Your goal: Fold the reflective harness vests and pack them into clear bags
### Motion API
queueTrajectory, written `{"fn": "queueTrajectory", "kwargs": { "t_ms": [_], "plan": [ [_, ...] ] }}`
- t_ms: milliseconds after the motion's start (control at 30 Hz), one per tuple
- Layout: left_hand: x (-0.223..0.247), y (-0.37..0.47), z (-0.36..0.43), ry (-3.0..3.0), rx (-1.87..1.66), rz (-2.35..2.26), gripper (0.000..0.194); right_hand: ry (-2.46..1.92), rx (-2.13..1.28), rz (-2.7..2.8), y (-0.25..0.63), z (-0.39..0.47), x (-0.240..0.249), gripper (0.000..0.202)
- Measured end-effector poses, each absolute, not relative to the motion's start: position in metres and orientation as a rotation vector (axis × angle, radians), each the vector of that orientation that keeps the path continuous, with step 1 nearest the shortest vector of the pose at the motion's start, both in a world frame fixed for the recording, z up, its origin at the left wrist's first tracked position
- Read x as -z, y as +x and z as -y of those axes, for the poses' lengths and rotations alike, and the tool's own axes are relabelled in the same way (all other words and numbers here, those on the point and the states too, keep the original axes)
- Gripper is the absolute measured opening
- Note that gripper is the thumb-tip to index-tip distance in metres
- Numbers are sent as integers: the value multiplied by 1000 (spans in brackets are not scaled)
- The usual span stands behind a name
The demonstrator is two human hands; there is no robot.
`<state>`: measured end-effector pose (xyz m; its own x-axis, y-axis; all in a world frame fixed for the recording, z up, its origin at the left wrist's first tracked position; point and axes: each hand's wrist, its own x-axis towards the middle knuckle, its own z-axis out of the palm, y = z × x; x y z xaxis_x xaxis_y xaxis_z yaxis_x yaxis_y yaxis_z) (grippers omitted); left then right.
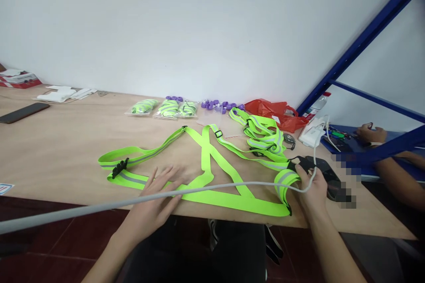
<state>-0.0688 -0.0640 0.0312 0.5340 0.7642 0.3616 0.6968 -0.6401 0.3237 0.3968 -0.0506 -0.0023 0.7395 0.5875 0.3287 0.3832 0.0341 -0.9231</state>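
Observation:
A neon green strap harness [229, 201] with grey reflective stripes lies spread on the wooden table [73, 141]. My left hand [161, 194] rests on its lower left strap, fingers spread. My right hand [312, 185] is closed at the harness's right end, fingers bent round a black piece and the green strap beside it. A black buckle [120, 167] sits on the left loop. More green straps [265, 135] lie bunched behind the harness. A white cable [232, 185] runs across in front of the harness and past my right hand.
Bagged green straps [168, 108] and purple items [215, 105] lie near the wall, beside a red plastic bag [275, 112]. A dark phone [25, 112] is at left. Blue metal frame [365, 44] stands at right; another person's hand [371, 134] is beyond it.

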Motion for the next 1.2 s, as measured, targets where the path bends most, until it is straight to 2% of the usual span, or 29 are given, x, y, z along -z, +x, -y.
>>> {"fn": "queueTrajectory", "kwargs": {
  "t_ms": [100,233,333,467,600,700,967,1033,1133,1200],
  "plan": [
    [-37,-30,72,2636,-630,-1028,43,-1634,-156,886,382,51,0,38],
    [-29,44,91,2621,-426,-631,53,-1645,-50,1274,341,46,-9,27],
    [-16,89,99,2633,-367,-648,68,-1583,34,1564,314,41,-19,21],
    [-5,115,97,2689,-347,-676,62,-1391,7,1875,293,37,-32,29],
    [-1,129,96,2727,-373,-620,62,-1297,-2,2072,270,35,-44,18],
    [-2,145,95,2739,-393,-556,66,-1329,-10,2195,243,35,-51,17],
    [-7,151,103,2831,-392,-591,56,-1297,-69,2507,212,41,-52,14],
    [-12,132,107,2886,-380,-508,47,-1319,-111,2498,215,47,-47,14],
    [-35,81,104,2858,-377,-186,24,-1311,-188,2520,218,58,-40,16],
    [-57,32,95,2684,-535,-78,20,-1286,-218,2537,218,64,-37,17]
  ]
}}
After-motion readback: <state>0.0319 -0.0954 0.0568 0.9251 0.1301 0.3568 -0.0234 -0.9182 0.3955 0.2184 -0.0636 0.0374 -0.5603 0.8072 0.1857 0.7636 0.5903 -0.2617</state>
